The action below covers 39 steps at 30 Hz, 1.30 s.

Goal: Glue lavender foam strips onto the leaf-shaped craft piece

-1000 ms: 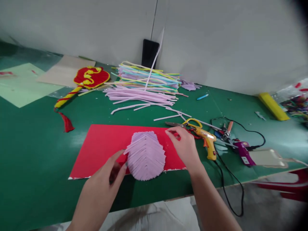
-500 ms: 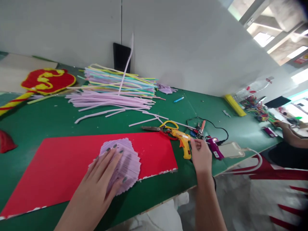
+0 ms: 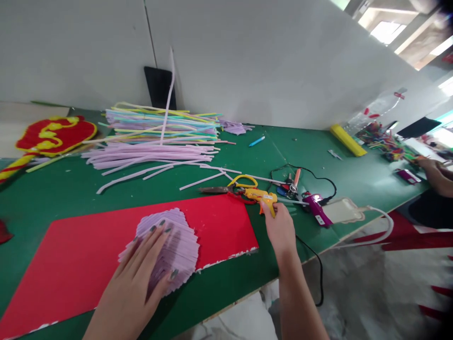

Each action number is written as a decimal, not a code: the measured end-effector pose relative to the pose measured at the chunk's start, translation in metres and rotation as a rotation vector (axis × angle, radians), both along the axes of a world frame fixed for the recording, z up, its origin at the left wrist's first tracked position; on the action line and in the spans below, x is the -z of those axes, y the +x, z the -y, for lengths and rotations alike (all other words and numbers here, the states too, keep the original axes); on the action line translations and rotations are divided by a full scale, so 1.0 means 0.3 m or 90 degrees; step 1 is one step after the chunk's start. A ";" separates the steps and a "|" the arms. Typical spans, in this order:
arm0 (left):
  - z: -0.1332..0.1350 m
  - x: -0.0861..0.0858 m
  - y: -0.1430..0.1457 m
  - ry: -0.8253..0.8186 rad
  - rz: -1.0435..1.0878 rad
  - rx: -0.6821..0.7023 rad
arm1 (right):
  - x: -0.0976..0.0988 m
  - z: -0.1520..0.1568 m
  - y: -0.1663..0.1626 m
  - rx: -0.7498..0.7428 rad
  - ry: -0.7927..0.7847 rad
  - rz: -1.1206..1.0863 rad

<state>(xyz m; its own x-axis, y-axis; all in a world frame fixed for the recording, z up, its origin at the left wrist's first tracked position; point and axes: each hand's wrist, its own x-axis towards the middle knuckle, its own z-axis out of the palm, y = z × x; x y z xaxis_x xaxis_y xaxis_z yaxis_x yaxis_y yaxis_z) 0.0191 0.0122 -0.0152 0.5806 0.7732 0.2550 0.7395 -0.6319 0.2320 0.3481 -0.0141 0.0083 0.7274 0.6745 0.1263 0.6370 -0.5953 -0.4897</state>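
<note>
My left hand (image 3: 141,264) lies flat, fingers spread, on a round lilac pad of pipe-cleaner strips (image 3: 180,245). Beneath that pad is a red board (image 3: 85,255) with a chipped white edge. Over to the right, my right hand (image 3: 281,226) wraps around the handle of a yellow hot glue gun (image 3: 261,195), its nozzle toward the left. A clear glue stick (image 3: 292,201) sticks out of the gun's back. Scissors (image 3: 215,190) with yellow and red handles lie just left of the gun, partly behind it.
Bundled lilac and multicoloured pipe cleaners (image 3: 159,153) lie along the wall. A purple power strip (image 3: 317,210), keys (image 3: 292,189) and black cord sit right of the glue gun. A red-and-yellow fan-shaped piece (image 3: 56,134) is at left. A co-worker's arm (image 3: 437,177) shows at far right.
My right hand has gone from beside the glue gun to gripping its handle. The view has shifted slightly; my left hand stays on the lilac pad.
</note>
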 end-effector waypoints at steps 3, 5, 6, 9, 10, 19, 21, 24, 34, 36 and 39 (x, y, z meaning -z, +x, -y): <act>-0.003 0.008 0.000 0.007 -0.012 -0.001 | 0.006 0.005 -0.016 -0.003 0.099 0.013; -0.007 0.007 0.001 0.008 -0.013 0.007 | -0.005 0.007 -0.042 0.000 0.171 0.025; -0.009 0.006 0.002 0.007 -0.013 0.011 | -0.012 0.007 -0.059 0.000 0.205 0.028; -0.012 0.000 0.003 0.004 -0.009 0.011 | -0.036 0.005 -0.117 -0.044 0.268 0.044; -0.012 -0.001 0.004 0.003 -0.009 0.009 | -0.041 0.004 -0.136 -0.064 0.284 0.052; -0.011 -0.015 0.008 -0.004 -0.004 0.025 | -0.066 -0.004 -0.224 -0.112 0.382 0.071; -0.011 -0.013 0.006 -0.011 -0.002 0.022 | -0.065 -0.007 -0.226 -0.114 0.387 0.074; -0.013 -0.004 0.001 -0.028 0.002 0.019 | -0.060 -0.012 -0.229 -0.112 0.383 0.067; -0.020 0.007 0.002 -0.052 0.032 0.028 | -0.050 -0.018 -0.240 -0.104 0.364 0.027; -0.018 -0.001 0.005 -0.044 0.030 0.031 | -0.051 -0.017 -0.241 -0.097 0.350 0.026; -0.017 -0.007 0.006 -0.044 0.026 0.028 | -0.053 -0.016 -0.244 -0.096 0.338 0.021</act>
<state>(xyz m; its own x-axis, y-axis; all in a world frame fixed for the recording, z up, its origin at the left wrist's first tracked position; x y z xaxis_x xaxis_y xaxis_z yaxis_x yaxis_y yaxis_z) 0.0210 0.0172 -0.0129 0.6044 0.7638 0.2262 0.7009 -0.6449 0.3048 0.2750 -0.0095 0.0241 0.6176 0.6080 0.4988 0.7163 -0.1729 -0.6761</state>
